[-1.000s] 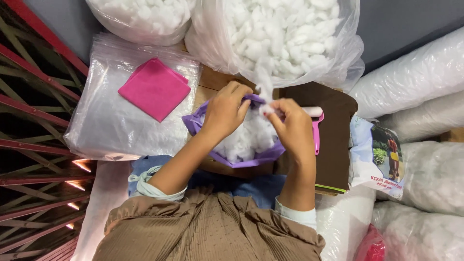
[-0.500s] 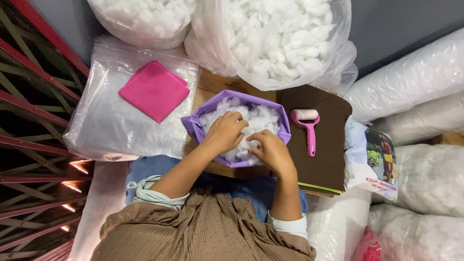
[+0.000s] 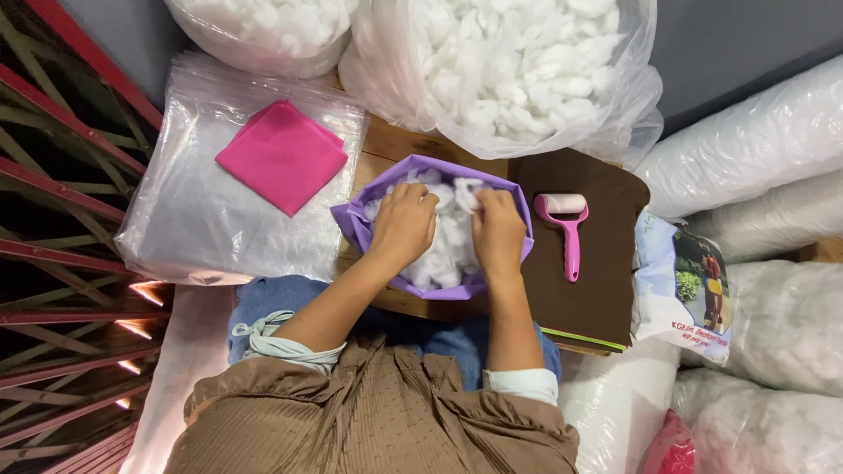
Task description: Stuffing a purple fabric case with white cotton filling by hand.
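Head view: left hand [image 3: 402, 224] and right hand [image 3: 497, 230] were both buried in white stuffing [image 3: 443, 250] inside a purple fabric cover [image 3: 518, 219] on the lap; fingers curled into the fibre, exact grip unclear. Cover judged largely filled, mouth not closed. Wooden board [image 3: 386, 149], pink roller [image 3: 566, 224], pink cloth [image 3: 281, 154] and bags of stuffing [image 3: 518, 70] surrounded it.

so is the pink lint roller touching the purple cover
Apart. The head view shows the pink lint roller lying on the brown board, with a strip of bare board between it and the purple cover.
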